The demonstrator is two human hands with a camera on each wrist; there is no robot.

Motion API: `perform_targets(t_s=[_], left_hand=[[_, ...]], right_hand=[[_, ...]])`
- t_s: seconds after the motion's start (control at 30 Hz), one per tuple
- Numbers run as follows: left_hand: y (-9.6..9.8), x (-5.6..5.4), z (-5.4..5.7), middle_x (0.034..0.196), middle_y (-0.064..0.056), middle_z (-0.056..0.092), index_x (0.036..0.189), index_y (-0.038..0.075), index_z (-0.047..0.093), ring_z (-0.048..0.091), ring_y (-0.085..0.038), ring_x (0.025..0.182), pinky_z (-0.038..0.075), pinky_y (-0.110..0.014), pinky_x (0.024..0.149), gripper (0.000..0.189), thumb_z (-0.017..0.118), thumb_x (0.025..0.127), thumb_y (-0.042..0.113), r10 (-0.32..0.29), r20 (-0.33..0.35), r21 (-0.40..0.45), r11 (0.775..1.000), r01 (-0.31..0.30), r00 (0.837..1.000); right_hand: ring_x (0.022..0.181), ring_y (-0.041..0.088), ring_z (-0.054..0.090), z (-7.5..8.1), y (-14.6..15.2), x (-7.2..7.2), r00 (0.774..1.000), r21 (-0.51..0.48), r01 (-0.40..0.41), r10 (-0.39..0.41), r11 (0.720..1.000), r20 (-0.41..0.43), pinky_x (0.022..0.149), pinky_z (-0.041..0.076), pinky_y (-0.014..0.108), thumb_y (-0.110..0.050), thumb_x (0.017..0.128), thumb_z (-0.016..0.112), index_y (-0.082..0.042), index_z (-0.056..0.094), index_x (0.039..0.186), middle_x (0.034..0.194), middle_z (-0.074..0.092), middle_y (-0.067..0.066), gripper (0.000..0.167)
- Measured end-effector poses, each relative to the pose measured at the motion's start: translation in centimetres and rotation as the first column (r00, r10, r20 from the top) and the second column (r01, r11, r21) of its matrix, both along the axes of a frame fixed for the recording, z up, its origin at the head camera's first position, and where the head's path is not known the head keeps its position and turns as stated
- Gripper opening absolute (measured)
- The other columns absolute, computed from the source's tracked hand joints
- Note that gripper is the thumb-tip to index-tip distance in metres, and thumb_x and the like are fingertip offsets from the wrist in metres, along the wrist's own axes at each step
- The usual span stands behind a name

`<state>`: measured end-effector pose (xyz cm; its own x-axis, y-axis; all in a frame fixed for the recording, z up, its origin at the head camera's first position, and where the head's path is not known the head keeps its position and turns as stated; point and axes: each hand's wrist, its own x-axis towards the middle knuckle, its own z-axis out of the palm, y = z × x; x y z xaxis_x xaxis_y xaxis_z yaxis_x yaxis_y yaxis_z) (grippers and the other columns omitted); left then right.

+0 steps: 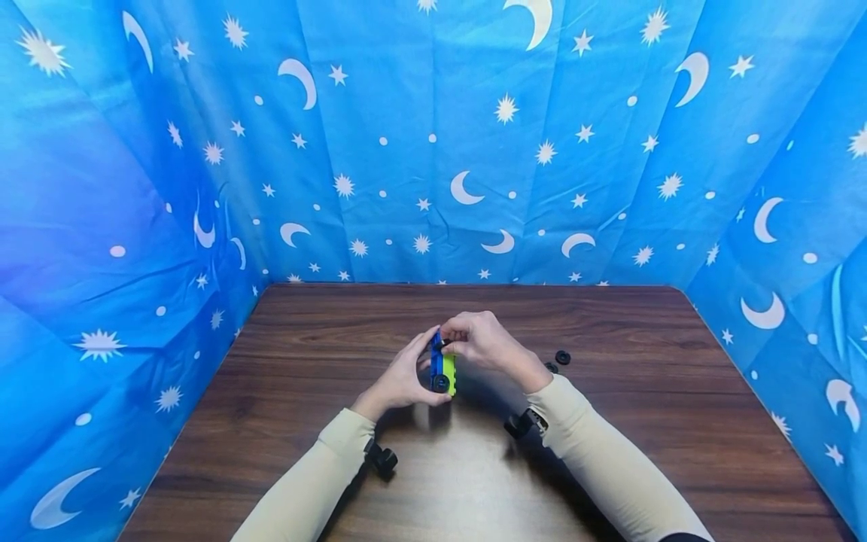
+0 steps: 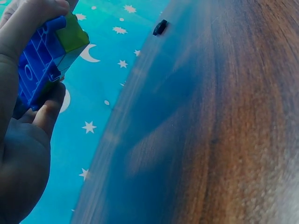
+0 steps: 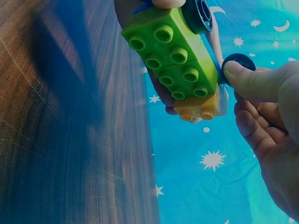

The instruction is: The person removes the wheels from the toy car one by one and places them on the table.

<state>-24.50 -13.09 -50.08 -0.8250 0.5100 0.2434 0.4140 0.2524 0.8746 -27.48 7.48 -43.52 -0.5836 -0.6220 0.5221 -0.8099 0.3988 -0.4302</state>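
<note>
A toy brick car (image 1: pixel 449 367) is held above the table by the left hand (image 1: pixel 401 376), thumb at its near end and fingers at the far side. Its blue underside (image 2: pixel 39 60) faces the left wrist view. Lime green studded bricks (image 3: pixel 175 60) sit on the blue base, with an orange brick (image 3: pixel 195 110) at one end. One black wheel (image 3: pixel 198 16) is on the car's side near the left thumb. Toward the other end, the right hand (image 1: pixel 484 342) pinches a second black wheel (image 3: pixel 247 59) between thumb and fingers, right at the car's side.
Loose on the wooden table (image 1: pixel 643 421), a black wheel (image 1: pixel 562 357) lies right of the right hand, with another dark piece (image 1: pixel 552 368) partly hidden by that wrist. Small black cameras hang at both cuffs. A blue star-and-moon cloth (image 1: pixel 406 165) surrounds the table's back and sides.
</note>
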Motion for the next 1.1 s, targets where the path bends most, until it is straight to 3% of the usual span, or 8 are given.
perform_targets(t_s=[0.1,0.33,0.5,0.77,1.1], left_hand=[[0.1,0.2,0.5,0.143,-0.01,0.038,0.155,0.018,0.019,0.046,-0.024,0.134,0.041,-0.034,0.107,0.112,0.088,0.067,0.008,-0.004,0.015,-0.013,1.0,0.004,1.0],[-0.1,1.8,3.6,0.143,-0.019,0.035,0.154,0.004,0.017,0.047,-0.032,0.132,0.041,-0.041,0.106,0.108,0.086,0.071,0.01,-0.024,0.026,-0.054,0.998,0.025,0.999],[-0.1,2.0,3.9,0.144,-0.019,0.035,0.154,0.005,0.017,0.047,-0.03,0.132,0.04,-0.04,0.107,0.109,0.086,0.071,0.009,-0.023,0.037,-0.055,0.998,0.025,0.999],[-0.2,1.7,3.4,0.144,-0.017,0.036,0.155,0.007,0.018,0.048,-0.028,0.131,0.04,-0.037,0.107,0.11,0.087,0.069,0.01,-0.014,0.046,-0.041,0.999,0.016,0.999],[-0.2,2.0,4.0,0.148,-0.016,0.033,0.155,0.01,0.015,0.043,-0.031,0.136,0.039,-0.041,0.108,0.109,0.086,0.072,0.013,0.003,0.053,-0.074,0.997,0.001,0.999]], right_hand=[[0.069,0.004,0.063,-0.1,0.0,0.0,1.0,-0.026,-0.002,0.002,1.0,-0.021,0.061,0.053,0.017,-0.009,0.078,0.081,-0.011,0.072,0.085,0.08,0.069,-0.001,0.012],[0.069,0.008,0.064,-0.2,0.0,0.1,0.995,-0.077,0.004,-0.012,0.997,-0.103,0.059,0.052,0.019,-0.01,0.077,0.082,-0.009,0.076,0.086,0.08,0.071,0.001,0.012],[0.072,0.011,0.066,-0.3,-0.1,0.2,0.989,-0.093,0.001,-0.015,0.996,-0.146,0.06,0.054,0.021,-0.01,0.076,0.082,-0.008,0.076,0.086,0.082,0.073,0.002,0.012],[0.075,0.014,0.067,-0.6,-0.1,0.2,0.977,-0.112,-0.013,-0.011,0.994,-0.212,0.063,0.055,0.024,-0.008,0.076,0.082,-0.007,0.076,0.085,0.082,0.073,0.002,0.012],[0.076,0.016,0.067,-1.0,-0.2,0.2,0.954,-0.165,-0.041,-0.011,0.985,-0.3,0.065,0.057,0.027,-0.006,0.073,0.083,-0.006,0.076,0.084,0.082,0.073,0.003,0.014]])
